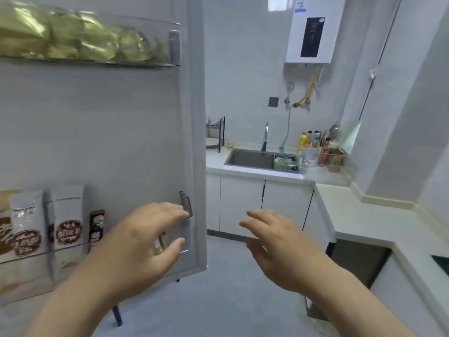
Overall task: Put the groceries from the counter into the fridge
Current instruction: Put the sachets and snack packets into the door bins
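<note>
The white fridge door [121, 130] stands open at nine o'clock. Its clear upper shelf [171, 48] at ten o'clock is packed with gold-green foil packets [73, 37]; silver and white pouches with brown labels [26, 222] stand at eight. The left hand [143, 242] hovers before the lower shelf's end, fingers spread, gripping nothing. The right hand [279, 246], at five o'clock, is likewise loose-fingered and bare. The white worktop [364, 215] runs along three o'clock.

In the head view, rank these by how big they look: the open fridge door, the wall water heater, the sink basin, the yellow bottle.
1. fridge door, largest, though its nearness to the camera exaggerates this
2. water heater
3. sink basin
4. yellow bottle, smallest
</note>
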Motion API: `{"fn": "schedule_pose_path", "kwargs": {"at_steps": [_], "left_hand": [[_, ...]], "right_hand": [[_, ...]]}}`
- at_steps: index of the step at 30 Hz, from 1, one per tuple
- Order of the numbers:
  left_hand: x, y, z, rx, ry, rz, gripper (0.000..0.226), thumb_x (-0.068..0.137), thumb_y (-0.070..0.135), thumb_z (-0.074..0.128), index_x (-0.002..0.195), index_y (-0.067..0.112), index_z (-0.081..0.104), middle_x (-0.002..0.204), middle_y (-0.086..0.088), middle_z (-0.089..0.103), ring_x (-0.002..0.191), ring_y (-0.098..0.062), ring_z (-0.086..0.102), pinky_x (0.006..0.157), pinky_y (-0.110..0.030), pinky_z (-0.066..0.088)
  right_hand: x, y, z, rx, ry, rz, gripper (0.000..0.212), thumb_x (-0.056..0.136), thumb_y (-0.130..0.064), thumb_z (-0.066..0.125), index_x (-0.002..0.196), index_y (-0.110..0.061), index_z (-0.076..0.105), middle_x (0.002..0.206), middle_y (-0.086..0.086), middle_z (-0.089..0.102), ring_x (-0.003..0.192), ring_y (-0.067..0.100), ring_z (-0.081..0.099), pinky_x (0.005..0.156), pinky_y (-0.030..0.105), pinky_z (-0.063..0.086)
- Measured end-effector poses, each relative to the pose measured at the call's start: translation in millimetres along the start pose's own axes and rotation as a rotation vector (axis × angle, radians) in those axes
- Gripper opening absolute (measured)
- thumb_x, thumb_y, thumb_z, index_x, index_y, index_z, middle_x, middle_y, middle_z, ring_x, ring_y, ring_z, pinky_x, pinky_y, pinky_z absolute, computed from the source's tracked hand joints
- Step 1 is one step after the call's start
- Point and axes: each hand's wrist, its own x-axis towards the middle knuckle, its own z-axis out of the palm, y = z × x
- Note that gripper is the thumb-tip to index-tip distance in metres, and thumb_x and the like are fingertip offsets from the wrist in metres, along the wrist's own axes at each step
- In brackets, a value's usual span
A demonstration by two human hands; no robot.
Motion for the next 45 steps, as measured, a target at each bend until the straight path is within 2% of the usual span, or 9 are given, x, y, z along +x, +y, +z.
{"fn": "schedule_pose_path", "kwargs": {"at_steps": [6, 12, 19, 26, 32, 35, 38, 42, 45], "left_hand": [[37.4, 59.5, 49.9, 0.096, -0.054, 0.046, 0.041, 0.08, 0.035, 0.064, 0.118, 0.022, 0.07, 0.12, 0.01, 0.068, 0.113, -0.008, 0.062, 0.099, -0.021, 0.041], [72.1, 122.7, 107.1, 0.061, -0.131, 0.129, 0.049, 0.095, 0.04, 0.055, 0.143, 0.036, 0.043, 0.147, 0.026, 0.036, 0.137, 0.004, 0.03, 0.103, -0.006, 0.015], [97.9, 213.0, 172.5, -0.024, -0.188, 0.277, 0.051, 0.096, 0.043, 0.053, 0.145, 0.04, 0.038, 0.15, 0.03, 0.023, 0.143, 0.004, 0.018, 0.112, -0.013, 0.017], [132.1, 314.7, 225.9, -0.108, -0.344, 0.45, 0.048, 0.097, 0.04, 0.053, 0.142, 0.045, 0.038, 0.149, 0.028, 0.029, 0.137, 0.002, 0.03, 0.112, -0.018, 0.031], [176.4, 398.2, 287.0, -0.191, -0.448, 0.632, 0.047, 0.095, 0.037, 0.058, 0.139, 0.045, 0.043, 0.143, 0.028, 0.038, 0.132, 0.001, 0.037, 0.108, -0.02, 0.036], [194.3, 438.6, 319.1, -0.246, -0.503, 0.73, 0.049, 0.095, 0.039, 0.057, 0.14, 0.045, 0.04, 0.138, 0.031, 0.036, 0.133, 0.002, 0.035, 0.11, -0.019, 0.03], [215.0, 472.1, 351.5, -0.296, -0.547, 0.828, 0.049, 0.094, 0.042, 0.056, 0.14, 0.046, 0.04, 0.142, 0.03, 0.037, 0.132, 0.006, 0.034, 0.11, -0.016, 0.027], [241.9, 517.6, 386.9, -0.369, -0.597, 0.952, 0.047, 0.095, 0.038, 0.057, 0.139, 0.043, 0.043, 0.138, 0.032, 0.036, 0.128, 0.007, 0.037, 0.098, -0.006, 0.027], [255.8, 551.7, 408.9, -0.382, -0.631, 1.035, 0.049, 0.096, 0.033, 0.055, 0.142, 0.04, 0.042, 0.135, 0.033, 0.037, 0.117, 0.007, 0.043, 0.085, -0.004, 0.029]], "right_hand": [[-65.0, 67.1, -22.1, -0.093, 0.005, 0.167, 0.034, 0.101, -0.035, 0.04, 0.133, -0.028, 0.05, 0.132, -0.01, 0.053, 0.119, 0.014, 0.047, 0.103, 0.029, 0.041], [-148.3, 127.6, -48.4, -0.16, 0.041, 0.378, 0.037, 0.1, -0.037, 0.042, 0.136, -0.03, 0.05, 0.134, -0.012, 0.052, 0.125, 0.009, 0.044, 0.108, 0.024, 0.034], [-263.7, 195.7, -62.4, -0.189, 0.031, 0.65, 0.041, 0.101, -0.036, 0.041, 0.142, -0.03, 0.043, 0.142, -0.011, 0.044, 0.133, 0.011, 0.036, 0.112, 0.024, 0.028], [-359.3, 234.2, -74.3, -0.198, 0.027, 0.924, 0.042, 0.103, -0.041, 0.037, 0.144, -0.032, 0.039, 0.152, -0.01, 0.036, 0.142, 0.012, 0.028, 0.115, 0.026, 0.022], [-428.7, 259.1, -84.0, -0.219, 0.015, 1.165, 0.033, 0.1, -0.039, 0.044, 0.131, -0.031, 0.051, 0.132, -0.014, 0.051, 0.128, 0.011, 0.043, 0.108, 0.024, 0.034], [-454.8, 273.6, -90.6, -0.212, 0.035, 1.304, 0.024, 0.098, -0.039, 0.047, 0.117, -0.029, 0.057, 0.115, -0.015, 0.055, 0.115, 0.011, 0.05, 0.095, 0.027, 0.043], [-475.0, 286.1, -98.2, -0.197, 0.063, 1.431, 0.03, 0.098, -0.038, 0.048, 0.127, -0.03, 0.055, 0.125, -0.015, 0.055, 0.119, 0.011, 0.049, 0.098, 0.028, 0.044], [-500.8, 300.8, -107.3, -0.227, 0.091, 1.607, 0.042, 0.101, -0.039, 0.046, 0.143, -0.033, 0.044, 0.14, -0.016, 0.048, 0.129, 0.009, 0.043, 0.105, 0.023, 0.035], [-516.2, 304.6, -108.4, -0.258, 0.067, 1.733, 0.041, 0.101, -0.036, 0.044, 0.142, -0.032, 0.046, 0.139, -0.013, 0.049, 0.128, 0.01, 0.044, 0.103, 0.023, 0.035]]}}
